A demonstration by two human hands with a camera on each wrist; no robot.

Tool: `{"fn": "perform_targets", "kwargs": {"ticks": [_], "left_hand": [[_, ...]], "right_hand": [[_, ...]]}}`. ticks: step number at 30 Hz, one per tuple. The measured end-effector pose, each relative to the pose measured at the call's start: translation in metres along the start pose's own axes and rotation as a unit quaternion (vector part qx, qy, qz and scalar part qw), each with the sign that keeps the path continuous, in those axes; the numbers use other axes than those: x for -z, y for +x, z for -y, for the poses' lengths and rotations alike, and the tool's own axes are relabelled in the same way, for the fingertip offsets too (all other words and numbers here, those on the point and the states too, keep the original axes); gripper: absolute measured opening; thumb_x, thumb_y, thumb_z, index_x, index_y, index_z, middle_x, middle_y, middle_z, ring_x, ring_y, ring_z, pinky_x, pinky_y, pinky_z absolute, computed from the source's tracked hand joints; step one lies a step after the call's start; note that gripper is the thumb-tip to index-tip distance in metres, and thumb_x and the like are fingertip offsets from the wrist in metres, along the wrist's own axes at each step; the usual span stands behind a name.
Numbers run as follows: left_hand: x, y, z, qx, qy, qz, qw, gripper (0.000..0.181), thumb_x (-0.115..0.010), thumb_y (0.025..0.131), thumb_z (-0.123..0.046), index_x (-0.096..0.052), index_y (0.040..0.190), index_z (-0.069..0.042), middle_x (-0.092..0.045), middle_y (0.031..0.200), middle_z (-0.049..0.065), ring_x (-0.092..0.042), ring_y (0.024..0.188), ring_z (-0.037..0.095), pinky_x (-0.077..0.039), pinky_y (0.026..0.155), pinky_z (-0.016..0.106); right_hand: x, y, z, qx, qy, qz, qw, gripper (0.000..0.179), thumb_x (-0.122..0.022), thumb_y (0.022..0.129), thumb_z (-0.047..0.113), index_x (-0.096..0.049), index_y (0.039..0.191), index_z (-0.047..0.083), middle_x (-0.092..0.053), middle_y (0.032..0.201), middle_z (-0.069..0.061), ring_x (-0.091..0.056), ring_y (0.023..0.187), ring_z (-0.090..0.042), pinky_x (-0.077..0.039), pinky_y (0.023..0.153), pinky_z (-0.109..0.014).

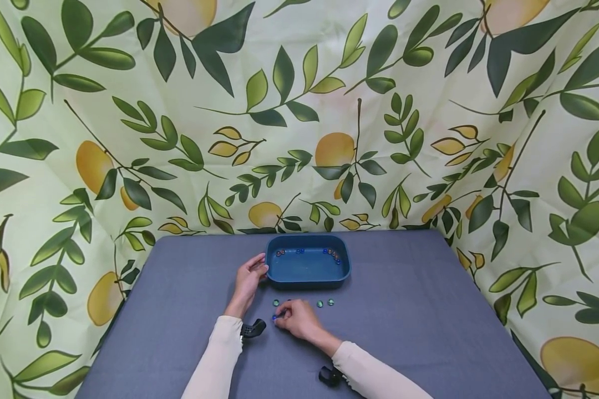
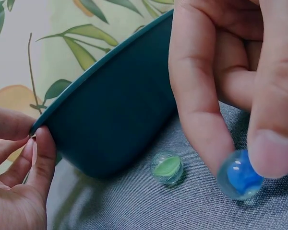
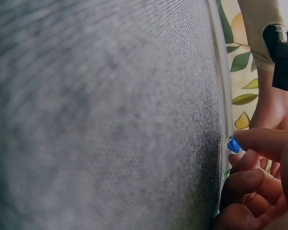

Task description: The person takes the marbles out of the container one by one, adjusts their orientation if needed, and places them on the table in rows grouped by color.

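A clear marble with a blue core [image 2: 241, 175] is pinched between thumb and index finger of my right hand [image 1: 300, 319], low over the cloth in front of the container. My left hand [image 1: 248, 281] grips the left rim of the dark teal container [image 1: 306, 285], thumb outside, as the left wrist view shows. Inside it, several small blue and orange marbles [image 1: 331, 254] lie along the far side. One clear marble with a green core [image 2: 167, 167] rests on the cloth between container and right hand. Two more green marbles [image 1: 320, 304] lie to the right of that hand.
A grey-blue cloth [image 1: 404, 310] covers the table. Patterned fabric [image 1: 289, 122] with leaves and fruit hangs behind and at both sides. A black wrist device [image 1: 253, 328] sits by the left cuff, another [image 1: 329, 376] by the right.
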State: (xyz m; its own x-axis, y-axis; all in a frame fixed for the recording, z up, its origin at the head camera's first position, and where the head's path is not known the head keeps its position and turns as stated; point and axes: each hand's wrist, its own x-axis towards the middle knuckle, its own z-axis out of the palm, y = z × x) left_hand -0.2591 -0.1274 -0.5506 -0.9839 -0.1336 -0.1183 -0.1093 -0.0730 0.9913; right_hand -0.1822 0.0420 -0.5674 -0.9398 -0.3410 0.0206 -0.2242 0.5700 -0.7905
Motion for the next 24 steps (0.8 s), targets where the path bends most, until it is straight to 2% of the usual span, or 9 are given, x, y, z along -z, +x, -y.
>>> {"fn": "perform_targets", "kwargs": {"ticks": [4,8,12,17,24], "left_hand": [[0.000,0.001,0.000,0.000,0.000,0.004,1.0000,0.043,-0.060,0.095,-0.004,-0.055,0.138,-0.004,-0.057,0.134,0.022,-0.061,0.108,0.020,-0.053,0.078,0.024],[0.000,0.000,0.000,-0.001,-0.001,0.003,1.0000,0.043,-0.060,0.095,-0.004,-0.055,0.138,-0.003,-0.057,0.135,0.022,-0.061,0.108,0.018,-0.053,0.076,0.023],[-0.001,-0.001,0.000,0.003,0.005,-0.002,1.0000,0.043,-0.060,0.094,-0.004,-0.056,0.137,-0.005,-0.058,0.135,0.019,-0.061,0.109,0.018,-0.052,0.075,0.021],[-0.001,-0.001,0.001,0.004,0.003,-0.002,1.0000,0.043,-0.060,0.094,-0.003,-0.056,0.137,-0.004,-0.057,0.134,0.021,-0.060,0.111,0.021,-0.052,0.075,0.021],[-0.001,0.000,0.000,0.006,0.005,-0.006,1.0000,0.042,-0.060,0.094,-0.003,-0.057,0.136,-0.003,-0.059,0.132,0.020,-0.061,0.101,0.013,-0.052,0.072,0.020]], "right_hand": [[0.000,-0.001,0.002,0.011,-0.032,-0.003,0.9994,0.007,-0.079,0.079,0.021,-0.074,0.083,0.018,-0.052,0.055,0.014,-0.044,0.048,0.003,-0.035,0.046,-0.018],[0.000,-0.001,0.003,0.017,-0.051,-0.007,0.9985,0.007,-0.078,0.078,0.022,-0.074,0.083,0.019,-0.053,0.056,0.015,-0.044,0.048,0.004,-0.035,0.046,-0.017],[0.002,-0.003,0.001,0.009,-0.032,-0.007,0.9994,0.008,-0.078,0.080,0.022,-0.074,0.085,0.018,-0.053,0.057,0.014,-0.044,0.048,0.002,-0.035,0.046,-0.018],[0.010,-0.007,0.002,-0.006,0.017,-0.002,0.9998,0.010,-0.076,0.083,0.022,-0.074,0.090,0.016,-0.052,0.058,0.012,-0.045,0.049,-0.001,-0.035,0.045,-0.019],[0.039,-0.008,0.016,0.019,0.024,-0.031,0.9990,0.009,-0.075,0.085,0.021,-0.074,0.092,0.015,-0.054,0.061,0.010,-0.045,0.050,-0.001,-0.037,0.046,-0.020]]}}
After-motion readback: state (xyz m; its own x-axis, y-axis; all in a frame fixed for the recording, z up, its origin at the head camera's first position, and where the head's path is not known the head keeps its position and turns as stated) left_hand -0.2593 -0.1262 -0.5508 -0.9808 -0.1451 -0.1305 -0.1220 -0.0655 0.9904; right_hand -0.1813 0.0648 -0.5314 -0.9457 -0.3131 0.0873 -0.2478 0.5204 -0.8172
